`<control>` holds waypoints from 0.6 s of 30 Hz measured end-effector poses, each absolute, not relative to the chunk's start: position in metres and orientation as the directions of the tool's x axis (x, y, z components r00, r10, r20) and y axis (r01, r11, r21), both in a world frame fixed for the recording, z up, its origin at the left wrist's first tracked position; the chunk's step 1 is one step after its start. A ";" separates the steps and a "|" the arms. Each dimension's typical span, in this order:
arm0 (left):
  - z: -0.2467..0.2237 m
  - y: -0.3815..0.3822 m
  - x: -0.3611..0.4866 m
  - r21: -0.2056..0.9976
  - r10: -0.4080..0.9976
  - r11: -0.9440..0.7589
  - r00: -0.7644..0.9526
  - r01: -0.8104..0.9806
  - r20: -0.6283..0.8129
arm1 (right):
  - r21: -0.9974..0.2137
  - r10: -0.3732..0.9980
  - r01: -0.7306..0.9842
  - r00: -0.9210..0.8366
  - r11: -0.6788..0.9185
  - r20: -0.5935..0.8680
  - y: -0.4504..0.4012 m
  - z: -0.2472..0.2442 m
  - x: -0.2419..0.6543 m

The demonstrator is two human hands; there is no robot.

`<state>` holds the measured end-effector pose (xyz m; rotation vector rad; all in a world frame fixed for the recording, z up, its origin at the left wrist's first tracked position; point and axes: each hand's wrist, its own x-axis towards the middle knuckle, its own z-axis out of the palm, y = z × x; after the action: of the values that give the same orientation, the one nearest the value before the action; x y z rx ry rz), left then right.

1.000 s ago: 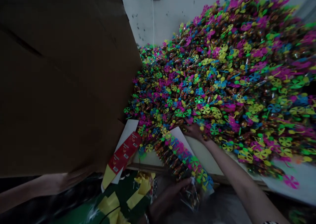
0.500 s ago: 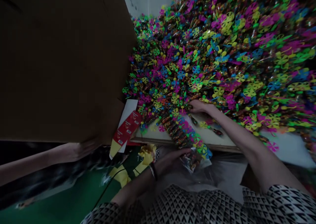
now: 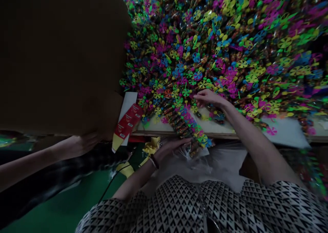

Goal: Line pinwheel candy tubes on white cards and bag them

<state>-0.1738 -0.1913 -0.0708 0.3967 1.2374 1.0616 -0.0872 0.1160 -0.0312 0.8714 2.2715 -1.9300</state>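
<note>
My left hand (image 3: 174,146) is at the table's front edge, fingers closed at the mouth of a clear plastic bag (image 3: 191,154). Some small candy-filled tubes with bright plastic fan tops show in the bag. Just above it, a neat row of such tubes (image 3: 178,125) lies side by side, running onto the table. My right hand (image 3: 208,98) is at the near edge of a large heap of the fan-topped tubes (image 3: 217,55). Its fingers are pinched together; what is between them is too dark to make out.
A big cardboard box (image 3: 61,62) stands at the left, with another person's hand (image 3: 83,144) against its lower edge. Beside it lies a red and yellow printed card (image 3: 127,125). A white sheet (image 3: 284,130) rests at the table's right front.
My right hand has lifted slightly off the heap's edge, its fingers drawn together. My left hand stays at the bag. The whole view has shifted, so everything appears higher.
</note>
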 end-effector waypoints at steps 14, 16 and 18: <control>-0.090 -0.192 -0.159 0.850 0.756 0.525 -0.429 -0.055 -0.495 | -0.771 0.672 0.530 -0.717 0.353 -0.185 -0.050 -0.115 0.024; -0.088 -0.191 -0.162 0.814 0.740 0.577 -0.469 0.073 -0.482 | -0.828 0.701 0.508 -0.680 0.238 -0.215 -0.063 -0.119 0.029; -0.086 -0.187 -0.165 0.818 0.780 0.554 -0.440 0.154 -0.446 | -0.879 0.721 0.462 -0.649 0.118 -0.244 -0.074 -0.124 0.034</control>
<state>-0.1653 -0.1872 -0.0858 0.7577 1.9128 0.8995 0.0341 -0.0736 -0.1236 1.3680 2.5167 -1.8069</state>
